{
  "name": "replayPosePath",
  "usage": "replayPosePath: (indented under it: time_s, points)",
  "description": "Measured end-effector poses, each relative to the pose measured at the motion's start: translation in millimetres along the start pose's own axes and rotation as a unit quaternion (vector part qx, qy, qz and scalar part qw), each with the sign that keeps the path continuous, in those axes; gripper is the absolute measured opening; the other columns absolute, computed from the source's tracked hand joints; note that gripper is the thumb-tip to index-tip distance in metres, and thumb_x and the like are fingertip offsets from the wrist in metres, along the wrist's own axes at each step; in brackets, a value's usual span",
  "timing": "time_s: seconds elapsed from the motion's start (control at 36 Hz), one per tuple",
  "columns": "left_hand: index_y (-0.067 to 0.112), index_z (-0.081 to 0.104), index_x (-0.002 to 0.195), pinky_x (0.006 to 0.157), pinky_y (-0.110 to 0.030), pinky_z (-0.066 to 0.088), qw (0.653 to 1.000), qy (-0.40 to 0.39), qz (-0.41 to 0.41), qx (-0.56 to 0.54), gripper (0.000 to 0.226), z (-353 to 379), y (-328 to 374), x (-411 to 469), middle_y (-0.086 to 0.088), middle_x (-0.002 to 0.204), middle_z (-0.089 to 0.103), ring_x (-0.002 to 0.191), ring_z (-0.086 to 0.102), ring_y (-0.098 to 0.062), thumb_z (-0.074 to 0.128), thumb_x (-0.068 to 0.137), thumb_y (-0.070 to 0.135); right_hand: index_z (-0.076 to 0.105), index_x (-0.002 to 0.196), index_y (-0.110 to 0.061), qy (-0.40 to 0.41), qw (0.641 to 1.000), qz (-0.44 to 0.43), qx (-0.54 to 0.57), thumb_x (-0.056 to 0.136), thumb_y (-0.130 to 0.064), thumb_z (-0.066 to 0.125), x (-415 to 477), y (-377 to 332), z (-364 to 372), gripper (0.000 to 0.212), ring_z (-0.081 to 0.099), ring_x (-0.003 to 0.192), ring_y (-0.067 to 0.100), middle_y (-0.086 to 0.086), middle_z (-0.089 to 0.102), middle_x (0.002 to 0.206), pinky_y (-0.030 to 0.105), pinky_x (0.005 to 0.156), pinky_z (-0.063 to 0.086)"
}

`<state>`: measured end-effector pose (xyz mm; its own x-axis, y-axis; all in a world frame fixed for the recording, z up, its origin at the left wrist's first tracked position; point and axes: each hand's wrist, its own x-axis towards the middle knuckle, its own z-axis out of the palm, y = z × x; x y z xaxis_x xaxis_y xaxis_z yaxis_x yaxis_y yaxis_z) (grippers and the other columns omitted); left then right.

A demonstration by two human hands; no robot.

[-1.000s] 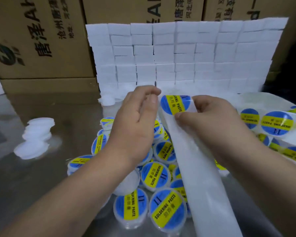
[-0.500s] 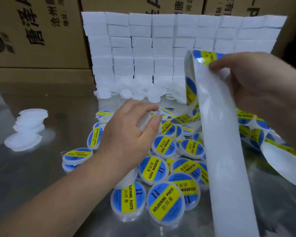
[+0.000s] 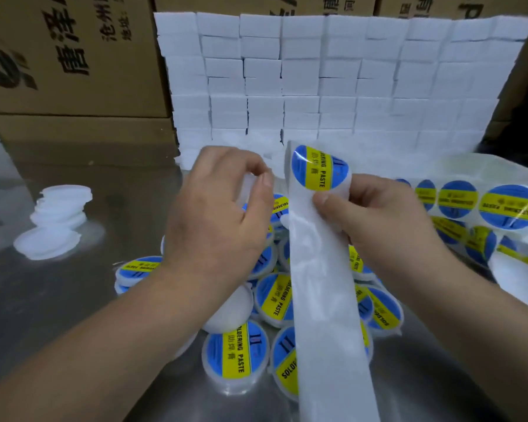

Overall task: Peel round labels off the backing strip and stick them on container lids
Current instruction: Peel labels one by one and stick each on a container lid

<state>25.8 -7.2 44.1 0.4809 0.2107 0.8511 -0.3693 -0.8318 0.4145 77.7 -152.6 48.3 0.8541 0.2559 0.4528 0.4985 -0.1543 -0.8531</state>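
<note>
Far left, 10 o'clock: brown cardboard cartons (image 3: 73,56) with black Chinese print, stacked behind the table. Below them, at 9 o'clock, a loose stack of plain white lids (image 3: 58,214) sits on the shiny steel table (image 3: 43,315), well apart from the rest.

Left of centre: left hand (image 3: 223,214), back to the camera, fingers curled in toward the thumb. It grips a pale translucent unlabelled lid (image 3: 250,190), mostly hidden behind the fingers, with only a sliver showing between thumb and index finger. The hand hangs over the pile, just beside the strip, at its 9 o'clock.

Under and between both hands, 6 o'clock: a pile of labelled containers (image 3: 235,354) with blue-and-yellow "SOLDERING PASTE" tops, overlapping and tilted, lying on the table.

Centre: white backing strip (image 3: 320,315) runs from the bottom edge up toward 12 o'clock and folds over at the top. One round label (image 3: 317,169) sits at that fold, blue with a yellow band, facing the camera. Cannot tell if its edge is lifted off the strip.

Right of centre: right hand (image 3: 378,214) pinches the strip, thumb on the front just below the label at its 6 o'clock, fingers wrapped behind.

Behind, 12 o'clock: a wall of small white boxes (image 3: 333,80), stacked in rows.

Far right, 3 o'clock: more of the label strip (image 3: 512,205), carrying a row of unpeeled labels, trails across the table and off the right edge.
</note>
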Motion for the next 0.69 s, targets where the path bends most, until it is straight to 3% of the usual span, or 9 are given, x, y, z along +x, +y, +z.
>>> replayPosePath:
  time_s: [0.14, 0.19, 0.28, 0.39, 0.44, 0.5, 0.61, 0.69]
  points:
    - [0.016, 0.07, 0.097, 0.074, -0.012, 0.035, 0.999, -0.037, 0.001, 0.025, 0.022, 2, 3, -3, 0.006, 0.096, 0.051, 0.09, 0.054, -0.01, 0.062, 0.079, 0.026, 0.068, 0.083, -0.02, -0.046, 0.998, -0.02, 0.029, 0.084, -0.013, 0.058, -5, 9, -3, 0.012, 0.065, 0.058, 0.004, -0.001, 0.071, 0.071, 0.023, 0.051, 0.052]
    - [0.015, 0.071, 0.098, 0.075, -0.019, 0.037, 0.997, -0.055, 0.027, 0.056, 0.021, 4, 5, -6, -0.001, 0.095, 0.057, 0.09, 0.058, -0.021, 0.063, 0.079, 0.022, 0.068, 0.084, -0.029, -0.066, 0.996, -0.041, 0.032, 0.079, -0.017, 0.056, -6, 9, -3, 0.017, 0.062, 0.057, 0.001, -0.004, 0.069, 0.068, 0.019, 0.049, 0.05]
    - [0.013, 0.071, 0.096, 0.073, -0.021, 0.037, 0.995, -0.059, 0.042, 0.071, 0.021, 6, 5, -8, -0.006, 0.094, 0.061, 0.087, 0.06, -0.026, 0.063, 0.077, 0.014, 0.069, 0.08, -0.027, -0.11, 0.991, -0.043, 0.058, 0.069, -0.014, 0.046, -10, 8, -4, 0.028, 0.059, 0.056, 0.001, -0.009, 0.067, 0.063, 0.016, 0.049, 0.045]
    - [0.014, 0.071, 0.096, 0.073, -0.02, 0.036, 0.994, -0.073, 0.043, 0.065, 0.023, 5, 5, -9, -0.005, 0.095, 0.06, 0.087, 0.06, -0.025, 0.056, 0.081, 0.022, 0.068, 0.088, -0.017, -0.135, 0.988, -0.054, 0.061, 0.068, -0.011, 0.045, -12, 10, -5, 0.031, 0.063, 0.065, 0.017, 0.011, 0.069, 0.078, 0.03, 0.056, 0.051]
    - [0.016, 0.071, 0.098, 0.073, -0.021, 0.037, 0.993, -0.097, 0.037, 0.057, 0.031, 5, 5, -9, -0.003, 0.097, 0.06, 0.088, 0.06, -0.025, 0.051, 0.079, 0.03, 0.062, 0.086, 0.001, -0.118, 0.99, -0.062, 0.043, 0.069, -0.014, 0.047, -11, 14, -6, 0.028, 0.06, 0.069, 0.04, 0.029, 0.06, 0.085, 0.049, 0.057, 0.05]
    - [0.018, 0.071, 0.1, 0.073, -0.022, 0.039, 0.991, -0.118, 0.032, 0.059, 0.037, 5, 5, -9, -0.002, 0.098, 0.06, 0.089, 0.059, -0.023, 0.05, 0.077, 0.039, 0.051, 0.087, 0.015, -0.099, 0.993, -0.068, 0.011, 0.071, -0.021, 0.048, -10, 18, -5, 0.039, 0.051, 0.065, 0.046, 0.04, 0.049, 0.083, 0.057, 0.056, 0.044]
    - [0.021, 0.071, 0.1, 0.072, -0.025, 0.041, 0.988, -0.138, 0.027, 0.065, 0.039, 6, 6, -9, 0.0, 0.097, 0.061, 0.089, 0.06, -0.022, 0.062, 0.071, 0.045, 0.056, 0.083, 0.014, -0.087, 0.99, -0.104, -0.048, 0.075, -0.026, 0.049, -9, 19, -6, 0.041, 0.051, 0.069, 0.045, 0.037, 0.052, 0.08, 0.055, 0.06, 0.044]
    - [0.02, 0.071, 0.096, 0.071, -0.025, 0.04, 0.987, -0.139, 0.043, 0.073, 0.038, 6, 5, -8, 0.0, 0.094, 0.061, 0.086, 0.061, -0.022, 0.064, 0.068, 0.045, 0.068, 0.083, 0.0, -0.085, 0.985, -0.132, -0.075, 0.077, -0.023, 0.05, -9, 20, -6, 0.03, 0.057, 0.079, 0.042, 0.026, 0.063, 0.079, 0.051, 0.065, 0.046]
